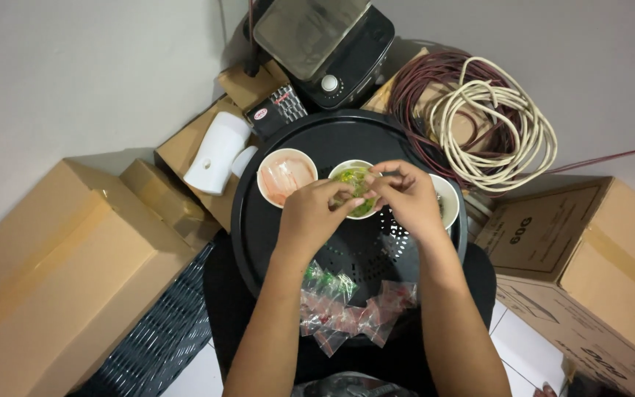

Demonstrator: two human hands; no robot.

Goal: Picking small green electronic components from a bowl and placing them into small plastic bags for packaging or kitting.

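My left hand [316, 213] and my right hand [406, 197] meet over a round black tray [259, 220], fingertips pinched together on a small clear plastic packet [361, 192] that is mostly hidden by the fingers. Right under them sits a small white bowl with green pieces [353, 179]. To its left stands a white bowl with pink pieces [286, 175]. A third white bowl [447, 198] shows partly behind my right hand. Near me on the tray lies a pile of small filled packets [347, 312], some green, most red.
Cardboard boxes stand at left [60, 272] and right [589, 257]. Coiled white and dark red cables [479, 117] lie at back right. A black appliance with a lid [325, 44], a white dispenser [214, 151] and a dark woven mat [163, 331] surround the tray.
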